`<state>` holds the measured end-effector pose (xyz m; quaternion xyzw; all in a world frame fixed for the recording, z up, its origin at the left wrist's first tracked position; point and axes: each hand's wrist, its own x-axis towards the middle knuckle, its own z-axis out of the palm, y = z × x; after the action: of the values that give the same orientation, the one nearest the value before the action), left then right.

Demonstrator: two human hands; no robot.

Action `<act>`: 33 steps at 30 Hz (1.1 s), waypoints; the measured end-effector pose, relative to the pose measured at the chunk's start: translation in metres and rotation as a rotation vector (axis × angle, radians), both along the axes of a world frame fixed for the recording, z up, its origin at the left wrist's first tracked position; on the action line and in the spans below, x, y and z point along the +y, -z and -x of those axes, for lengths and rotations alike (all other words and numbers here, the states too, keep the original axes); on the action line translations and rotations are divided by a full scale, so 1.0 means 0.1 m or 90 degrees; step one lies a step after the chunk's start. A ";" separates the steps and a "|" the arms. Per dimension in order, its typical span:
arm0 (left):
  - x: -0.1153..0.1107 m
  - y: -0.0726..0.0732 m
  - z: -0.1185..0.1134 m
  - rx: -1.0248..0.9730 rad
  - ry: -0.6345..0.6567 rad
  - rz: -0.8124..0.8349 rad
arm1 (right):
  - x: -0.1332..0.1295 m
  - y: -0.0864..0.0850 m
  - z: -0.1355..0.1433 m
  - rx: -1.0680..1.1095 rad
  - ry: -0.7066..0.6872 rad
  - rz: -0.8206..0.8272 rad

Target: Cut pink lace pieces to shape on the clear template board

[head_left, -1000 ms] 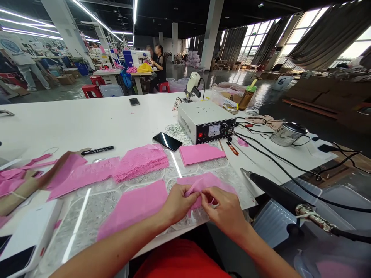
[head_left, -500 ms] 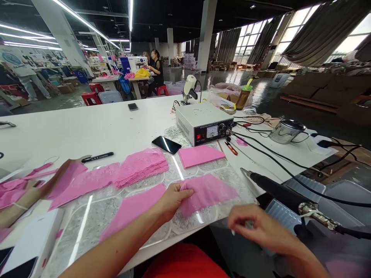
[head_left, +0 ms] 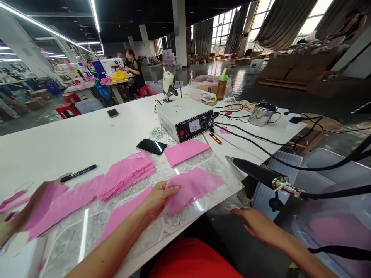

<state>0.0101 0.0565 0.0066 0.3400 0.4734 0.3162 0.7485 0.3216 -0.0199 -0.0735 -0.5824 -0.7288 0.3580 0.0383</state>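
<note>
My left hand (head_left: 156, 200) pinches the left edge of a thin pink fabric piece (head_left: 194, 189), which lies spread on the clear-covered mat (head_left: 179, 226). Past the table's front edge, my right hand (head_left: 255, 224) hangs with fingers loosely stretched to the left and nothing visible in them. It is close to a clear plastic bag (head_left: 236, 200) at that edge; whether they touch I cannot tell. A black-handled tool with a pointed metal tip (head_left: 255, 170) sits above the right hand. Another pink piece (head_left: 124, 212) lies partly under my left forearm.
Behind lie a stack of scalloped pink pieces (head_left: 127, 173), a flat pink stack (head_left: 187, 151), a phone (head_left: 151, 146) and a metered control box (head_left: 185, 117). Orange snips (head_left: 216, 139), a marker (head_left: 78, 173) and a glass pot (head_left: 263, 114) are around. Cables cross the right side, above plastic bins (head_left: 313, 166).
My right hand has loosened from a curled pinch and stretched its fingers toward the plastic bag. The view has turned right. My left hand keeps its hold on the fabric.
</note>
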 end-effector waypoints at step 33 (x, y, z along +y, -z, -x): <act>0.08 0.12 0.08 0.163 0.056 -0.041 | 1.39 -0.60 0.85 0.248 -0.021 -0.049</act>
<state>0.0022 0.0642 -0.0050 0.4218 0.5393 0.2524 0.6837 0.2369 0.1193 -0.0138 -0.4880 -0.7302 0.4365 0.1953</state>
